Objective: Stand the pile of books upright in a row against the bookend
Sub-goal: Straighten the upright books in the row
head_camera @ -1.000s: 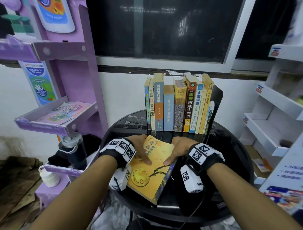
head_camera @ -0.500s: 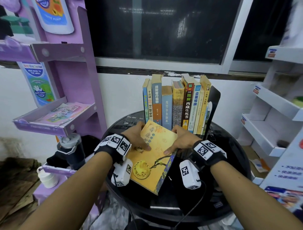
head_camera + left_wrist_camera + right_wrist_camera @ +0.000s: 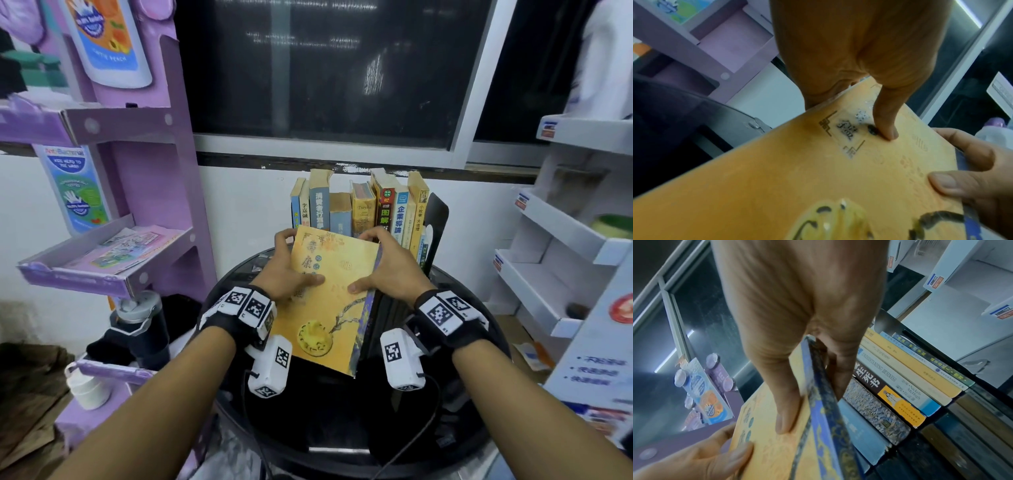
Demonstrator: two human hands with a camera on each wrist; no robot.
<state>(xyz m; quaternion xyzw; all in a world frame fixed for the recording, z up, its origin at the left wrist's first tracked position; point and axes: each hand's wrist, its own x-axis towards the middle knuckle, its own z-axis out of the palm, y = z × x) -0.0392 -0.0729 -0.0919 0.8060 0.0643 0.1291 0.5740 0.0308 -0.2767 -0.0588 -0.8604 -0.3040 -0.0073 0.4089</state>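
Observation:
Both hands hold a yellow book (image 3: 329,301) with a blue patterned spine, lifted off the black round table (image 3: 472,404) and tilted up. My left hand (image 3: 291,270) grips its left edge, thumb on the cover (image 3: 885,129). My right hand (image 3: 383,270) grips the spine edge, thumb on the cover (image 3: 785,415) and fingers behind. Behind the yellow book, a row of books (image 3: 359,209) stands upright against a black bookend (image 3: 436,219) on its right. The same row (image 3: 900,386) shows in the right wrist view.
A purple display shelf (image 3: 113,246) with leaflets stands to the left of the table. White shelves (image 3: 565,240) stand to the right. A dark window (image 3: 325,68) is behind the row. A dark flask (image 3: 140,325) and a white cup (image 3: 89,387) sit low left.
The yellow book has come up off the table and tilted toward upright, moving back toward the row of books. Both hands kept their hold on its edges.

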